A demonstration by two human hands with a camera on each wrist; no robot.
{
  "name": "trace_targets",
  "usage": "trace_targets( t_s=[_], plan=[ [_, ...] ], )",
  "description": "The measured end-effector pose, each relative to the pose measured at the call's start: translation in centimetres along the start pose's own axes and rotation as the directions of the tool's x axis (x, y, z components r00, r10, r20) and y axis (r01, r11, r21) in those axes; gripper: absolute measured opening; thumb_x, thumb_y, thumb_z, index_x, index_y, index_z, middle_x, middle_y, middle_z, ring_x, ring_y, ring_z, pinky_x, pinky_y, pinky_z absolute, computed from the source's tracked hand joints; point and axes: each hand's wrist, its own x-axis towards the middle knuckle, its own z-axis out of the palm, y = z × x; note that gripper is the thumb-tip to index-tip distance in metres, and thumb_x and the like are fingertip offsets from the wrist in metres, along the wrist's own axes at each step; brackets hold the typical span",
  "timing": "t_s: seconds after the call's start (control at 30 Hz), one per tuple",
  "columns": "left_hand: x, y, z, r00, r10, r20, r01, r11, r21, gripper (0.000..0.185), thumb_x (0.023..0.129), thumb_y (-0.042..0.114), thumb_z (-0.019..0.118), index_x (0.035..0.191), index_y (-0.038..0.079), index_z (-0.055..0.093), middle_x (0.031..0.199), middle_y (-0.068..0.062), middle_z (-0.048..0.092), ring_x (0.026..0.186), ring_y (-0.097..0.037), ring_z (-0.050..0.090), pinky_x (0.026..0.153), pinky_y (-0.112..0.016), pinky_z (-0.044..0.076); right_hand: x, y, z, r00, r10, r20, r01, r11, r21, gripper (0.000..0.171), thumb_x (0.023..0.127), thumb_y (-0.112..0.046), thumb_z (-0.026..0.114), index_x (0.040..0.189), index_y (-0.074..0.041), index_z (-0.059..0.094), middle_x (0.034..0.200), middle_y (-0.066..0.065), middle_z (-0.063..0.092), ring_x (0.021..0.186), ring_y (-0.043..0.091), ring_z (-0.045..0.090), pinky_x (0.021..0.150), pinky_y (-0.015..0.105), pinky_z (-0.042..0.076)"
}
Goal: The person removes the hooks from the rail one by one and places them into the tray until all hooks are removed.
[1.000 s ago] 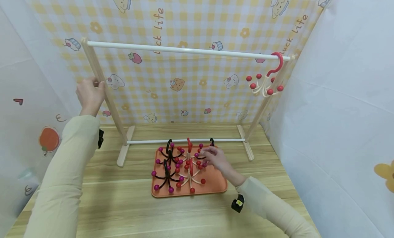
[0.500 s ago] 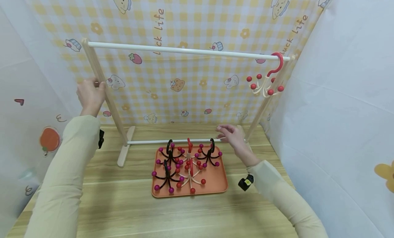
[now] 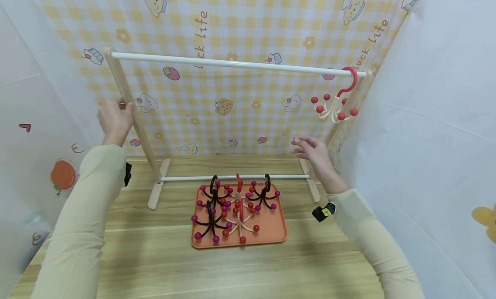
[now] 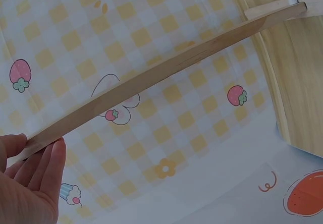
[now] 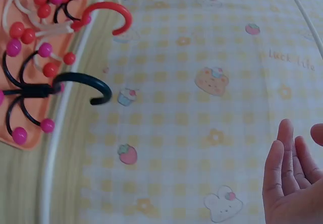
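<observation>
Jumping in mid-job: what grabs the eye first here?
A wooden rack with a white top bar spans the table; one red hook hanger hangs at the bar's right end. Below it, an orange tray holds a tangle of bead-tipped hangers. The left hand holds the rack's left post; the right hand hovers empty.

We see the tray (image 3: 277, 235) lying on the table (image 3: 155, 264) just before the rack (image 3: 128, 94), several hangers (image 3: 211, 219) in it; one hanger (image 3: 335, 105) hangs at the rail's (image 3: 232, 63) right end.

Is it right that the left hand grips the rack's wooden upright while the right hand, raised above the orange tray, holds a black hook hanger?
Not quite: the right hand is empty, fingers relaxed, as the head and right wrist views show. The left hand does grip the wooden upright, and the hook hangers lie on the orange tray.
</observation>
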Motion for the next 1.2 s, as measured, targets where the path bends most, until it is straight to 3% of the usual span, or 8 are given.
trace_targets(
  t_s=[0.43,0.7,1.03,1.2],
  plan=[
    [0.0,-0.1,0.0,1.000,0.000,-0.002,0.000,1.000,-0.011,0.038,0.092,0.022,0.040,0.115,-0.005,0.054,0.111,-0.024,0.055,0.099,-0.038,0.052,0.078,-0.043,0.043,1.5,-3.2,-3.1,0.994,-0.080,-0.073,0.088,0.990,0.109,0.012,0.086,-0.015,0.058,0.093,-0.006,0.060,0.082,-0.003,0.064,0.065,0.010,0.062,0.064,0.020,0.049],
    [0.0,-0.1,0.0,1.000,0.004,-0.004,-0.004,1.000,-0.003,0.038,0.092,0.023,0.040,0.113,-0.005,0.056,0.110,-0.024,0.055,0.097,-0.038,0.053,0.077,-0.043,0.042,2.4,-5.2,-4.9,0.980,-0.127,-0.151,0.144,0.984,0.108,0.017,0.084,-0.017,0.061,0.094,-0.004,0.058,0.082,-0.001,0.064,0.063,0.010,0.062,0.061,0.019,0.049],
    [0.0,0.0,0.0,1.000,-0.008,0.010,0.008,1.000,-0.009,0.038,0.092,0.023,0.040,0.115,-0.005,0.054,0.111,-0.024,0.055,0.097,-0.038,0.053,0.075,-0.040,0.044,2.5,-8.0,-7.0,0.963,-0.149,-0.226,0.203,0.951,0.235,0.024,0.082,-0.016,0.063,0.100,-0.003,0.057,0.092,0.006,0.062,0.068,0.013,0.061,0.063,0.019,0.049],
    [0.0,0.0,0.0,1.000,-0.012,0.008,0.012,1.000,-0.009,0.038,0.092,0.023,0.040,0.116,-0.004,0.054,0.111,-0.024,0.055,0.097,-0.038,0.053,0.077,-0.042,0.044,2.8,-9.0,-7.8,0.946,-0.145,-0.291,0.228,0.933,0.277,0.026,0.080,-0.016,0.065,0.101,-0.003,0.058,0.087,0.006,0.062,0.068,0.015,0.061,0.063,0.019,0.049]
  ],
)
